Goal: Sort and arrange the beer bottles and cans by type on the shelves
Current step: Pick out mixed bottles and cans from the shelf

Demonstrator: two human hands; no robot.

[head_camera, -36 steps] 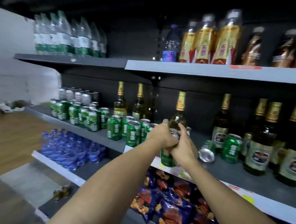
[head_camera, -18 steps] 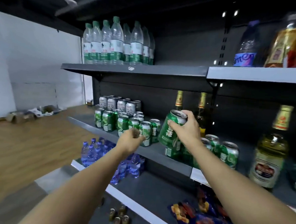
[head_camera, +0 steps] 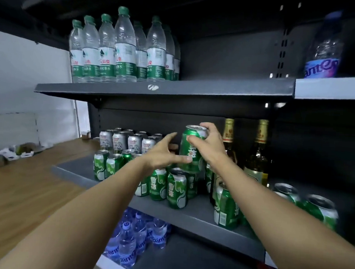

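My right hand grips a green beer can by its top rim and holds it upright above the green cans standing on the middle shelf. My left hand is spread open beside the can, its thumb touching the can's lower side. Silver cans stand in a block at the back left of the shelf. Two brown beer bottles with gold foil necks stand behind my right hand. More green cans stand at the shelf's right front.
Green-capped water bottles fill the top shelf, with a blue-labelled bottle further right. Small blue water bottles sit on the lower shelf. Wooden floor lies to the left, with cardboard clutter by the wall.
My right hand lifted the green can off the shelf's right part and carried it left, above the green can group. My left hand let go, then rose to touch the can.
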